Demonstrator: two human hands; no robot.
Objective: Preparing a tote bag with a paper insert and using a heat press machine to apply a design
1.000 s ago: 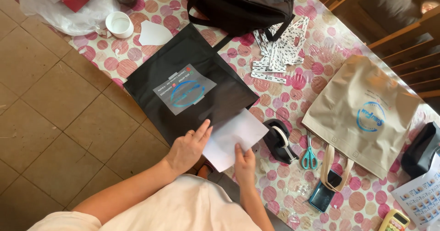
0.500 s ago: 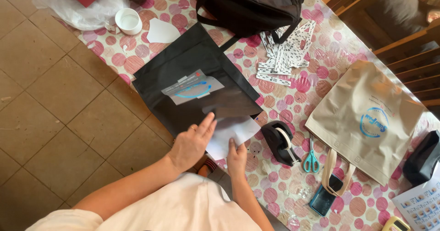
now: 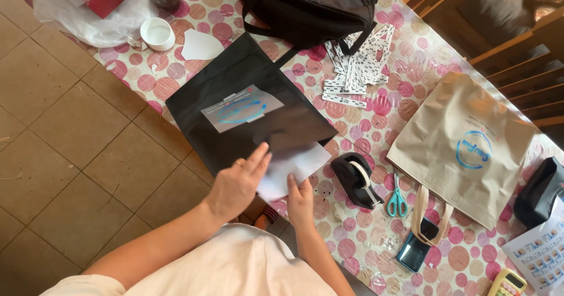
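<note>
- Left hand [image 3: 238, 181]: fingers spread and flat, pressed on the near edge of a flat black fabric bag with a grey-and-blue printed panel [image 3: 249, 117] and on the white paper sheet [image 3: 291, 168] poking from under that edge. Nothing gripped; palm down.
- White paper sheet: partly tucked beneath or inside the bag's near corner, cannot tell which; exposed part just right of the left hand, directly ahead of the right hand.
- Right hand [image 3: 301, 199]: fingers loosely together, tips touching the sheet's near edge; pinched or merely resting, cannot tell.
- Key relation: sheet between the two hands, its long side running left-near to right-far, parallel with the bag's edge; both hands in contact, left lying over more of it.
- Black bag: diagonal on the pink-dotted tabletop [image 3: 376, 105], near corner overhanging the edge above the tiled floor.
- Further right, apart from the hands: black tape dispenser [image 3: 355, 180], teal-handled scissors [image 3: 397, 197], beige fabric tote bag [image 3: 464, 146].
</note>
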